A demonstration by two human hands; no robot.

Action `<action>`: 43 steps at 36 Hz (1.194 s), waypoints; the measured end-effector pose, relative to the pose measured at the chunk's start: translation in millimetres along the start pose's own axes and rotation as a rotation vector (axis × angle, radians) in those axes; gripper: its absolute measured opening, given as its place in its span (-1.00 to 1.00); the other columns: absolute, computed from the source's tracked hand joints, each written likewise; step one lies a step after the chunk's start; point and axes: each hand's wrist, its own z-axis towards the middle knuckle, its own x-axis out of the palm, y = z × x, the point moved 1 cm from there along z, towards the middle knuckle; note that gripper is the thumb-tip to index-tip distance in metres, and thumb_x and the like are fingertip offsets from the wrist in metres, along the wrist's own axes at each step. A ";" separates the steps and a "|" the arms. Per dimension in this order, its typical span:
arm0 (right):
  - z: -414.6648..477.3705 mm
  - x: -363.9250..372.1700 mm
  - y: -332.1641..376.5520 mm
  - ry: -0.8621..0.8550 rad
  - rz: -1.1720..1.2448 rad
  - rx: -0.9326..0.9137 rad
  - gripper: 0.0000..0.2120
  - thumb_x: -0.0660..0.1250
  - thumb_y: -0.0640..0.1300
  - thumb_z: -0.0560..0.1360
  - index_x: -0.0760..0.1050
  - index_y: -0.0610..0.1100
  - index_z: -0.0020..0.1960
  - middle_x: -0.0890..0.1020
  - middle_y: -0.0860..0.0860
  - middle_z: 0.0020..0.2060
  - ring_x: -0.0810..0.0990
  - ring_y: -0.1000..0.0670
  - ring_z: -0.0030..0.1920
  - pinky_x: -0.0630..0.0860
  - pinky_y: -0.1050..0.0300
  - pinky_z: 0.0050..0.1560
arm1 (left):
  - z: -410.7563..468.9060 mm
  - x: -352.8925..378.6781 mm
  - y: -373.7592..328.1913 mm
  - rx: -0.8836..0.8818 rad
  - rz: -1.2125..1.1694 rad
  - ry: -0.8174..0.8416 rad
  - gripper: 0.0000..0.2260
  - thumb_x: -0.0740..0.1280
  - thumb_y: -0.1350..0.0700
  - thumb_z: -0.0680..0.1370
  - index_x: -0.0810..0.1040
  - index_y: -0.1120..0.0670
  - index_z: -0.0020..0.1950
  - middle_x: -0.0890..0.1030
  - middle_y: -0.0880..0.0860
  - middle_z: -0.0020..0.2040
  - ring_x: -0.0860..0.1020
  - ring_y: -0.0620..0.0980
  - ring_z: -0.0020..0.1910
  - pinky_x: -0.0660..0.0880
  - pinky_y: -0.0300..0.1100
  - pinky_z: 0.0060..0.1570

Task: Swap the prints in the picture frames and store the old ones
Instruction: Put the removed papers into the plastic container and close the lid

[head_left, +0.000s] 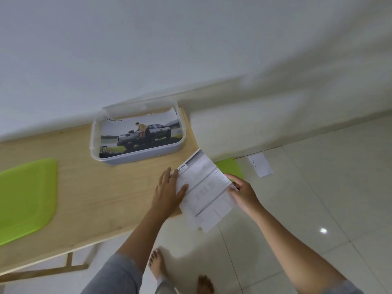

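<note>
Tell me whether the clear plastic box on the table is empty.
No, the clear plastic box holds a print of a pickup truck lying flat inside it.

A white sheet printed with small text, grey bands and a bold heading ending in "ATION" is held tilted over the right end of the table, most of it hanging past the edge. At its lower end a 2nd layer of paper is seen offset beneath it. Its left edge is pressed by the flat left hand; its right edge is pinched by the right hand. 1 print, showing a pickup truck, a person and the words "SMART CAR", is laid face up in a clear, lidless box by the wall, its far edge curled up the box wall.
</note>
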 end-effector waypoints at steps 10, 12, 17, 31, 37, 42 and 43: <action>16.4 7.9 19.1 0.112 0.029 -0.023 -0.63 0.15 -0.37 0.55 0.51 -0.03 0.21 0.59 0.16 0.04 0.53 0.33 -0.03 0.41 0.51 -0.06 | 23.8 -31.2 23.8 -0.018 -0.377 0.214 -0.35 0.27 -0.24 0.46 0.15 -0.08 0.48 0.43 0.03 0.31 0.54 0.01 0.13 0.56 -0.05 0.05; 21.8 10.9 27.5 0.126 0.002 -0.036 -0.65 0.15 -0.36 0.55 0.49 -0.10 0.25 0.57 0.14 0.05 0.51 0.32 -0.01 0.41 0.52 -0.08 | 20.7 -33.1 31.3 -0.011 -0.456 0.219 -0.44 0.29 -0.20 0.46 0.22 -0.11 0.41 0.51 -0.03 0.17 0.59 -0.06 -0.01 0.61 -0.14 -0.12; 32.8 23.3 49.2 0.163 -0.050 -0.061 -0.66 0.17 -0.35 0.55 0.51 -0.09 0.23 0.59 0.14 0.06 0.54 0.21 0.06 0.43 0.45 -0.02 | 14.2 -43.4 45.4 -0.083 -0.582 0.194 -0.57 0.34 -0.07 0.50 0.27 -0.12 0.30 0.52 -0.07 0.07 0.61 -0.04 -0.05 0.59 -0.17 -0.16; 63.9 71.5 127.8 0.089 0.002 -0.251 -0.74 0.35 -0.24 0.47 0.57 -0.07 0.13 0.61 0.05 0.04 0.56 0.08 0.11 0.49 0.16 0.10 | 10.4 -113.6 76.4 -0.096 -0.768 -0.212 -0.60 0.26 0.20 0.56 0.32 0.09 0.40 0.50 0.03 0.15 0.50 0.02 0.11 0.50 -0.16 0.02; 90.6 103.2 177.8 0.033 0.284 -0.237 -0.65 0.34 -0.25 0.47 0.45 -0.07 0.24 0.58 -0.01 -0.17 0.58 0.02 -0.13 0.52 0.11 -0.07 | 33.9 -157.0 89.9 -0.110 -0.871 -0.450 -0.62 0.26 0.24 0.56 0.34 0.18 0.37 0.51 0.10 0.18 0.50 0.05 0.12 0.48 -0.08 0.11; 118.6 132.9 201.1 0.036 0.300 -0.209 -0.60 0.32 -0.26 0.49 0.40 -0.07 0.30 0.59 -0.09 0.04 0.59 -0.06 0.04 0.57 0.07 -0.02 | 69.5 -182.8 106.2 -0.107 -0.975 -0.514 -0.68 0.25 0.25 0.56 0.37 0.14 0.31 0.54 0.04 0.06 0.53 -0.02 0.00 0.51 -0.24 -0.09; 123.9 138.9 203.2 0.027 0.312 -0.195 -0.62 0.31 -0.28 0.49 0.41 -0.07 0.28 0.59 -0.09 0.03 0.58 -0.08 0.05 0.56 0.01 0.02 | 77.4 -185.6 110.2 -0.111 -0.976 -0.519 -0.68 0.25 0.24 0.56 0.36 0.14 0.32 0.53 0.05 0.09 0.54 -0.01 0.02 0.51 -0.25 -0.10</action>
